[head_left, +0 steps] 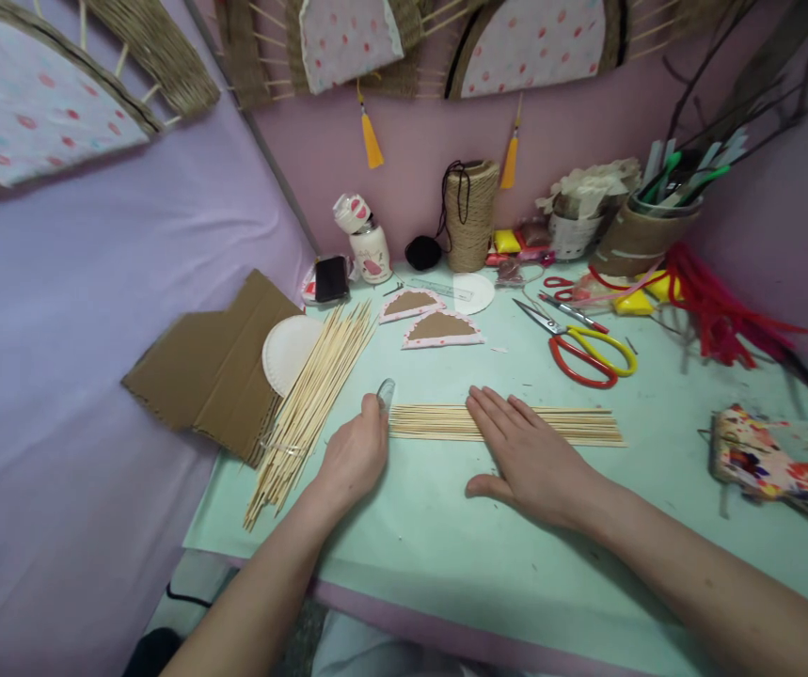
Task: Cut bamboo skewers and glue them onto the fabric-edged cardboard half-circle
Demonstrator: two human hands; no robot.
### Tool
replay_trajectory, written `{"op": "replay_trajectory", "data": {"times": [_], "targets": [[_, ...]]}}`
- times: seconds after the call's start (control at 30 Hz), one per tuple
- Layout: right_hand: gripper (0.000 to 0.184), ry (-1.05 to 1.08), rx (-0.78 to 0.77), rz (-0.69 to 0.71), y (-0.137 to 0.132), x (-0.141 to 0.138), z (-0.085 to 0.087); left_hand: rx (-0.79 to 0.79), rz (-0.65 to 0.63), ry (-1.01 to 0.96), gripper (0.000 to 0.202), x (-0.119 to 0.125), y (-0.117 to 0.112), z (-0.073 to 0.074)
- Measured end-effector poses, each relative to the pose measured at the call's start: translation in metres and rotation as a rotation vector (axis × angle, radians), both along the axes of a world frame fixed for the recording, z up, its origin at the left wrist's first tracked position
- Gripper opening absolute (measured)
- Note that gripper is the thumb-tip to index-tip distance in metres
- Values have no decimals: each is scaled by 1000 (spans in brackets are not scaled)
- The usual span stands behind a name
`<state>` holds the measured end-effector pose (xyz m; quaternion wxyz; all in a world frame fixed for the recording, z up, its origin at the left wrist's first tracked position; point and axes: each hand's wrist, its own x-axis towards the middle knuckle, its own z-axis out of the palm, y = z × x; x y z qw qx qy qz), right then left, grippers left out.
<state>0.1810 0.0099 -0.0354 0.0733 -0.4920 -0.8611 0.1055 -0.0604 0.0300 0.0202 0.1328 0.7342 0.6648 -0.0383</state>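
Note:
Bamboo sticks (432,422) lie side by side in a flat row on the table. My right hand (527,451) rests flat across their middle, fingers stretched out and thumb apart. At the row's left end, my left hand (357,447) is closed around a clear plastic piece with a rounded end (386,390), held upright against the stick ends. Its lower part is hidden by my fingers, so I cannot tell its exact kind. Left of that hand lies a loose bundle of bamboo sticks (319,395), banded near its lower end.
Brown cardboard (213,367) and a white disc (283,353) lie by the bundle. Behind are two half-round cardboard pieces (442,326), a clear ruler (438,289) and a twine spool (470,221). Scissors (579,348) lie back right; a paint-smeared object (763,461) is far right.

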Motion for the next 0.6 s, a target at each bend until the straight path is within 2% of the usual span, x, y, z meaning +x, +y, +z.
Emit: {"op": "replay_trajectory", "data": {"times": [0.6], "targets": [[104, 9, 4, -1, 0, -5, -1, -14, 6, -20, 30, -3, 3, -3]]}}
